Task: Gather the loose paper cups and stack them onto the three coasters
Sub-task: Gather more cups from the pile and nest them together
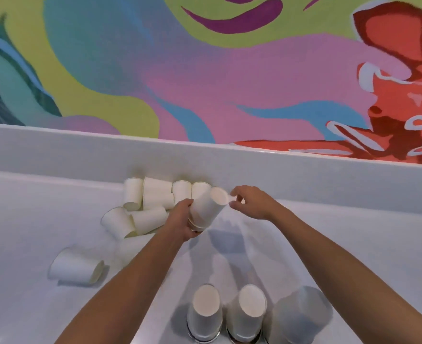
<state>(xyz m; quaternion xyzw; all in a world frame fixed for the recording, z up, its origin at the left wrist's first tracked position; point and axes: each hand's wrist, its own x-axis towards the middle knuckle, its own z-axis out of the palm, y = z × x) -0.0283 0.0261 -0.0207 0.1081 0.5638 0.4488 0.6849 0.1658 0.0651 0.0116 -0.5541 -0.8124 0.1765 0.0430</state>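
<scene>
- Our left hand point(181, 220) grips a tilted stack of nested cups point(206, 211) above the white counter point(329, 244).
- Our right hand point(250, 203) has bent fingers beside its base; we cannot tell if they pinch.
- Loose cups point(150, 214) lie left of it.

White counter point(329, 244) is carrying everything. Landmark: its raised back ledge point(55, 155).

- At the ledge's foot, a row of paper cups point(181, 192) is sitting packed together, touching. Which way up they are sitting is unclear.
- Just in front of that row, two tipped cups point(118, 222) are lying on their sides.
- Further from the ledge, a blurred cup point(128, 249) is showing, partly hidden behind a forearm.
- Further out again and leftward, a lone cup point(75, 269) is lying on its side, well apart from the rest.
- Farthest from the ledge, three upturned stacks are standing side by side: left stack point(206, 311), middle stack point(248, 309), and right stack point(299, 316), blurred and in shadow.
</scene>
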